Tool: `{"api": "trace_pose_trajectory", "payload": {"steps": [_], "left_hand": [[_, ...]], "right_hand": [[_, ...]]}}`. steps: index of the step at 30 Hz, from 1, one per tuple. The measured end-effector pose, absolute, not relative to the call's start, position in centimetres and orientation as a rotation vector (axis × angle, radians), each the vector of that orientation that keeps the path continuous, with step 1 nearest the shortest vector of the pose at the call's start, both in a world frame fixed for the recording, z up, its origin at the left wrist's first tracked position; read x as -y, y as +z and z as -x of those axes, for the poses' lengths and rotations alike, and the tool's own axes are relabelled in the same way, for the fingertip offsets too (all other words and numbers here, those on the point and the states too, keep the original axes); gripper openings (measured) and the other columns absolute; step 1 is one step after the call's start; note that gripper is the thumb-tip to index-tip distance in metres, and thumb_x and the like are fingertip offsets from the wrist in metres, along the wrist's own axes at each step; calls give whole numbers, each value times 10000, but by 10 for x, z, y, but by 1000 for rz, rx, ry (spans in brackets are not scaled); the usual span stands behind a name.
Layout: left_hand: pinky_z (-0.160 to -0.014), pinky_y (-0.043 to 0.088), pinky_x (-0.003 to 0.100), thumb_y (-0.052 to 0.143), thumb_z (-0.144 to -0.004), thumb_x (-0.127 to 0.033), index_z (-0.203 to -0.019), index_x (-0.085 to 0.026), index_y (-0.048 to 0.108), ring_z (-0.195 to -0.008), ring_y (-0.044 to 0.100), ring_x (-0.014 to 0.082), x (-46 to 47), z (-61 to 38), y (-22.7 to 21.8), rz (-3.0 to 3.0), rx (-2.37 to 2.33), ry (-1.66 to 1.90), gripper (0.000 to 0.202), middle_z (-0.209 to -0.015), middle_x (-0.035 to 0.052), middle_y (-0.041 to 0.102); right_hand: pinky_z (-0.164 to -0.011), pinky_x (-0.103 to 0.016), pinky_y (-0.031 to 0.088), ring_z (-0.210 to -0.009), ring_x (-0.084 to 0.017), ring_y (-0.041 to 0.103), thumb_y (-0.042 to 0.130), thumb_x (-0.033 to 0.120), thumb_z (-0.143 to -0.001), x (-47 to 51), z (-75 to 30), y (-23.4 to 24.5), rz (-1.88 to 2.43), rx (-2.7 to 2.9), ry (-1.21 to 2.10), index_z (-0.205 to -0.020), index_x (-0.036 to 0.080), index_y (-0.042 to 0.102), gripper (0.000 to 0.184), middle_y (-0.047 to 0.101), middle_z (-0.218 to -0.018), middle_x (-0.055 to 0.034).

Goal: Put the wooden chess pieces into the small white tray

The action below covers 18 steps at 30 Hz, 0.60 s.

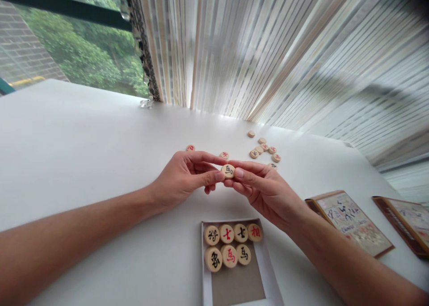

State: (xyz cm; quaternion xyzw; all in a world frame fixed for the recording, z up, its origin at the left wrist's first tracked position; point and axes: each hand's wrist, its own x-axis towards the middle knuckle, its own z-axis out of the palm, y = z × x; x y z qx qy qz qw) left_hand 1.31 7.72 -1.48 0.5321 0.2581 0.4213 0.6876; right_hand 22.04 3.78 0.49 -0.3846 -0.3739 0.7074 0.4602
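Between my two hands is a round wooden Chinese chess piece (228,170) with a black character facing me. My left hand (187,174) pinches its left edge with thumb and fingers, and my right hand (259,183) pinches the right edge. The piece is held above the table, beyond an open box tray (234,292). Inside that tray, several chess pieces (229,256) with red or black characters lie in two rows at the far end. The nearer part of the tray shows its bare grey-brown bottom.
Loose chess pieces (264,147) are scattered on the white table (100,145) beyond my hands; one red-marked piece (191,148) lies behind my left hand. At right are a printed box lid (351,221) and a second printed box (407,221). A striped curtain (234,51) hangs along the far edge.
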Motion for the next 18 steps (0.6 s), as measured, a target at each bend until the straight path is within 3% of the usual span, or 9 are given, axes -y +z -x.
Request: {"api": "trace_pose_trajectory", "payload": {"steps": [6, 11, 15, 18], "left_hand": [[-559, 568, 219, 929, -809, -263, -1046, -123, 851, -618, 680, 124, -77, -14, -14, -1190, -585, 942, 286, -753, 72, 786], [-555, 592, 229, 947, -782, -299, -1028, -118, 862, -616, 691, 137, -74, -14, -9, -1246, -634, 964, 318, -751, 81, 799], [-564, 608, 195, 971, -736, -235, -1006, -124, 866, -589, 706, 119, -70, -14, -6, -1298, -662, 976, 310, -744, 68, 816], [-600, 637, 192, 939, -776, -204, -1038, -121, 859, -639, 761, 140, -67, -14, -8, -1339, -667, 1012, 286, -791, 79, 836]], "right_hand": [[-768, -153, 652, -853, -138, 824, 961, 299, -786, -38, -221, 5, 974, 955, 1719, -1031, 207, 881, 273, 865, -950, -69], [-743, -218, 653, -848, -166, 812, 979, 328, -752, -36, -219, 7, 1037, 1017, 1637, -996, 225, 890, 279, 867, -948, -82], [-739, -277, 674, -755, -173, 803, 1019, 323, -678, -35, -217, 4, 1066, 1042, 1555, -953, 235, 894, 314, 861, -860, -64], [-742, -326, 691, -725, -187, 804, 1023, 312, -670, -35, -217, 0, 1043, 1083, 1498, -953, 249, 894, 318, 858, -832, -60]]}}
